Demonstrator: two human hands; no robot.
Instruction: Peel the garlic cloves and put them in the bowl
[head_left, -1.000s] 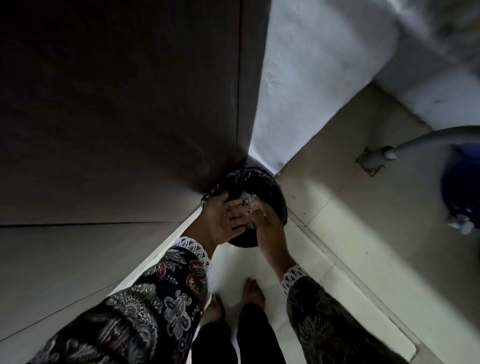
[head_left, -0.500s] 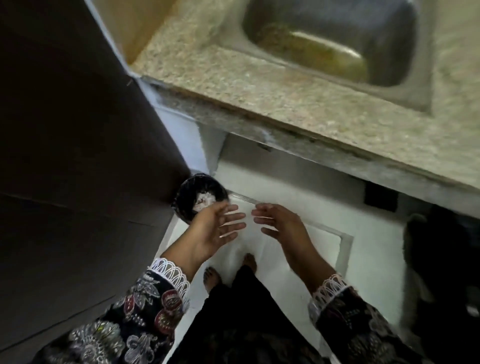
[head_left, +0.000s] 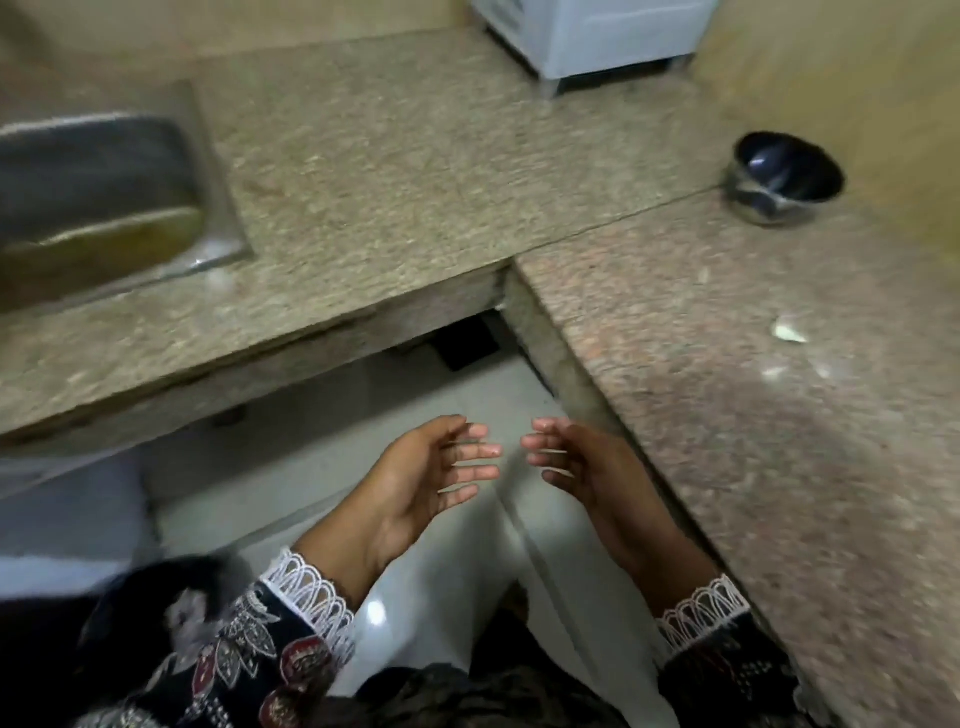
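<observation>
**Hands empty, bowl waiting at the far corner**

The bowl (head_left: 787, 176), dark and shiny, stands on the right counter (head_left: 727, 415) close to the back wall. Its inside looks dark; whether any peeled garlic lies in it cannot be told from this angle. Nearer the person on the same counter lies a pale scrap (head_left: 788, 332) that could be a clove or a piece of skin, with smaller white flecks (head_left: 776, 371) just beside it. The blur makes it too hard to say which.

Both hands hang over the floor, in the gap where the two counters meet, well apart from the bowl. The left hand (head_left: 431, 473) is spread, palm turned inward, fingers straight and holding nothing. The right hand (head_left: 582, 465) faces it, fingers loosely extended, also empty. The fingertips are near each other but do not touch.

To the left, a steel sink (head_left: 104, 197) is set into the other counter, and a white appliance (head_left: 597, 36) stands at the back.

As a judgement, no peeling is in hand now. If the pale scrap is a clove, it is left to peel and drop into the bowl; otherwise only skin scraps remain to clear.
</observation>
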